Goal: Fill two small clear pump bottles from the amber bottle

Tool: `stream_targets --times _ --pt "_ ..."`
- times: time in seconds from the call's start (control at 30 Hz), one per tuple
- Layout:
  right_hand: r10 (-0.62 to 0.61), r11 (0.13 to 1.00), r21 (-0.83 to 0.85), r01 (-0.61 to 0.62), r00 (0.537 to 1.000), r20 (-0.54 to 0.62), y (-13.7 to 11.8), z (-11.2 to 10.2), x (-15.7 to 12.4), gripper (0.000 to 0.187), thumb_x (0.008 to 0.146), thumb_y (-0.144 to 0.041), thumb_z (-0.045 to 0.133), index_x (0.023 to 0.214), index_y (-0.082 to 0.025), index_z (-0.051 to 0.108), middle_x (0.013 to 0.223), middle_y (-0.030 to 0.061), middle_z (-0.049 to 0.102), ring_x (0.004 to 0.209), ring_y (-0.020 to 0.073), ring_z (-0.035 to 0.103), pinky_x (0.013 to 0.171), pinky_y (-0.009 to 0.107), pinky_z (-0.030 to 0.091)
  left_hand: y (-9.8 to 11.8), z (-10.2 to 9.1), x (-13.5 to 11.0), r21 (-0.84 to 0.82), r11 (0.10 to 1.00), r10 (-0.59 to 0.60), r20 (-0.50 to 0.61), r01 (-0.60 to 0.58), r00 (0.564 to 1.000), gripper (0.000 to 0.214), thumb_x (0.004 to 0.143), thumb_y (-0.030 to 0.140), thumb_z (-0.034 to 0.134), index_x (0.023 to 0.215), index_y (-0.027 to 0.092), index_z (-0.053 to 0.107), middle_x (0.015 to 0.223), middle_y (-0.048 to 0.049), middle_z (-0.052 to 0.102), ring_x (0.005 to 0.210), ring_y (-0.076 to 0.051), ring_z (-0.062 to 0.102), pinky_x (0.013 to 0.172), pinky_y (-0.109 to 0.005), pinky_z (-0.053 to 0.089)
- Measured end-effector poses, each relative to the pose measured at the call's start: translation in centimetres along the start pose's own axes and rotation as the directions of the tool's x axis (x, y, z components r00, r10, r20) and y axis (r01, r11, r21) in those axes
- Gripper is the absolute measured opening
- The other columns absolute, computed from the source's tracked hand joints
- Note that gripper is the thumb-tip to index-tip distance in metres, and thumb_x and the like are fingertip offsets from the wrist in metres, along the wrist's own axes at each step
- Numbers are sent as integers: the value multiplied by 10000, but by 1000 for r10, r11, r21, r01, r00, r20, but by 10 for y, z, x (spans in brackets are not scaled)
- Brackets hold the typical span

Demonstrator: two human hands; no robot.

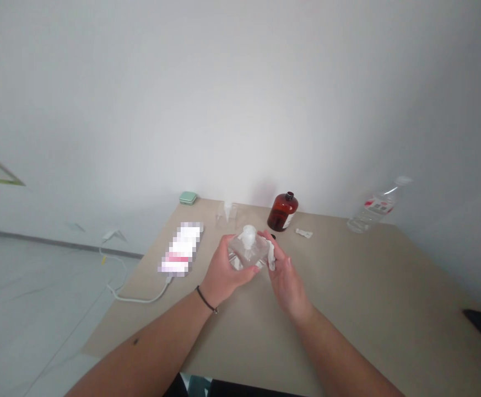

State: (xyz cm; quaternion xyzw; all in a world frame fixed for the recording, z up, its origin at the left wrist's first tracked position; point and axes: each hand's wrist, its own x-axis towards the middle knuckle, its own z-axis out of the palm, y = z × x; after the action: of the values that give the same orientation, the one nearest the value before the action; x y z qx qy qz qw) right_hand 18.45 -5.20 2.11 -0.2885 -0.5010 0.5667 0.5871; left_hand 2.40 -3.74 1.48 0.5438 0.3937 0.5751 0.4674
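Note:
A clear, square-shouldered bottle with a rounded white top (249,237) is held over the table in front of me. My left hand (223,270) grips it from the left, thumb along the near side. On its right side, my right hand (284,275) pinches a crumpled white tissue (271,256) against the bottle. Just behind the hands stands an amber bottle (282,212) without a cap, dark liquid inside. A small black object (273,236), partly hidden by my right fingers, lies in front of it. Left of the amber bottle is another clear container (226,216).
A lit phone (182,248) lies at left, with a white cable (141,301) running off the table edge. A green case (188,198) sits at the back left corner. A crumpled white scrap (304,234) and a plastic water bottle (373,207) are toward the right. The wall closes off the back.

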Motion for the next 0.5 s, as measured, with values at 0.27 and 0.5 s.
stream_targets --times 0.27,0.5 --pt "205 977 71 -203 978 -25 2 2 5 699 837 -801 470 1338 -335 615 1481 24 564 1423 307 439 1204 534 275 8 7 -5 -93 985 163 187 -147 969 624 610 380 845 1145 210 573 1027 -61 675 887 -259 635 784 -378 513" --pt "218 971 75 -227 970 109 0 13 10 728 814 -844 427 1225 -305 693 1390 36 644 1424 322 434 1215 513 250 -2 0 2 -128 980 154 -12 -154 988 597 591 386 858 1097 243 575 966 -26 673 841 -241 637 746 -355 513"
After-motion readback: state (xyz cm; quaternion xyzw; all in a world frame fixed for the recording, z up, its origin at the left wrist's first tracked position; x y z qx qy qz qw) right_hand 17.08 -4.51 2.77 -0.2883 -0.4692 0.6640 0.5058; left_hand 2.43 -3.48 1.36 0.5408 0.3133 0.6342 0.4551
